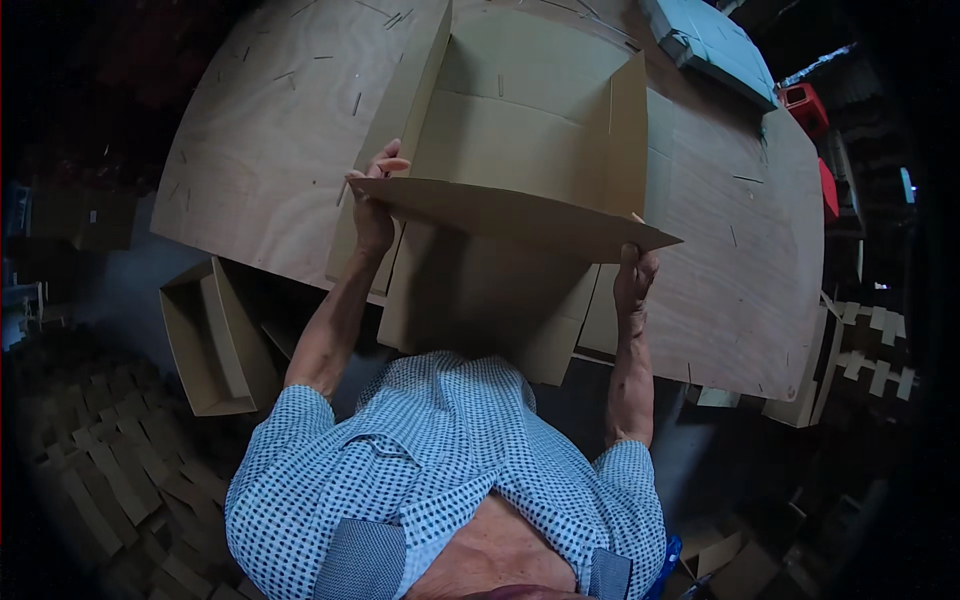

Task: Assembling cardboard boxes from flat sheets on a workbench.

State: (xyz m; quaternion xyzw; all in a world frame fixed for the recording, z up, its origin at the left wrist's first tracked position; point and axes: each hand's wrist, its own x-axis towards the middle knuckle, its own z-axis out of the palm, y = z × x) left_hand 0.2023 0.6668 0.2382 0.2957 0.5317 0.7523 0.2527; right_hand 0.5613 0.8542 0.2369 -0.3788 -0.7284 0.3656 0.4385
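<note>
In front of me on the table stands a brown cardboard box (520, 125), open at the top so that its inner walls and bottom show. A wide cardboard flap (510, 212) on its near side is raised and tilted across the box. My left hand (374, 205) grips the flap's left corner, thumb underneath and some fingers showing above. At the right corner my right hand (637, 275) is closed on the edge, part of its fingers hidden behind the board. Below the raised flap another cardboard panel (480, 290) hangs over the table's near edge.
Thin dark strips lie scattered on the plywood table (270, 150). At the far right rests a pale blue case-like object (712, 45), with a red object (803, 108) beyond. An open carton (222, 345) stands below the table's left edge; stacked cardboard pieces (120, 470) fill the lower left.
</note>
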